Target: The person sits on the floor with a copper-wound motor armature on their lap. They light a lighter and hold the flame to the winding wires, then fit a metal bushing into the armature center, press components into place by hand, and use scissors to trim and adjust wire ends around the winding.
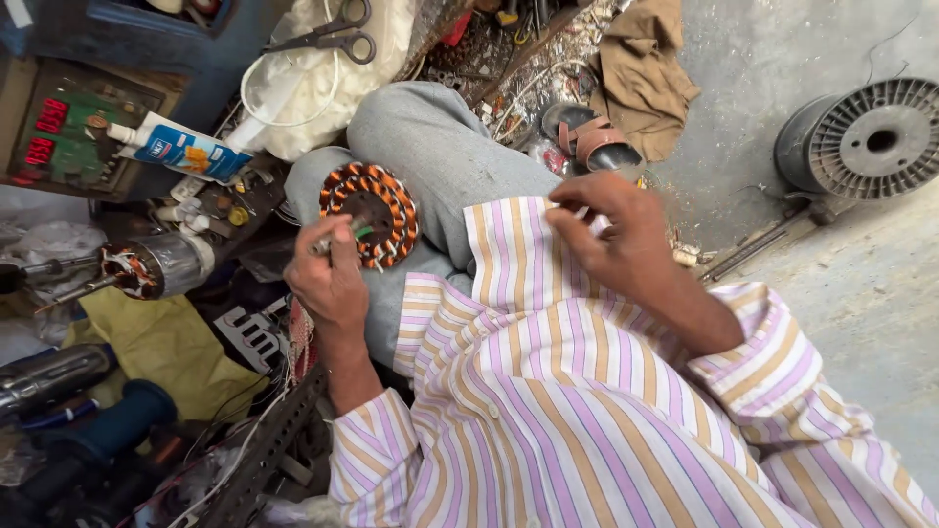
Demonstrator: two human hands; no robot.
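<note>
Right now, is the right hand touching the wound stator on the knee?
Apart. The head view shows the right hand resting on the striped shirt, with grey trouser cloth plainly between it and the stator.

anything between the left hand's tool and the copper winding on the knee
Nothing visible does. The left hand holds a thin tool whose tip already lies against the stator on the knee. The right hand is apart, on the shirt.

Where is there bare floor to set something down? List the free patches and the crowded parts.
Free: the concrete floor between the wire spool, the striped sleeve and the brown cloth. Crowded: everything beside the left hand and the wound stator, with tools, scissors and a glue tube.
</note>
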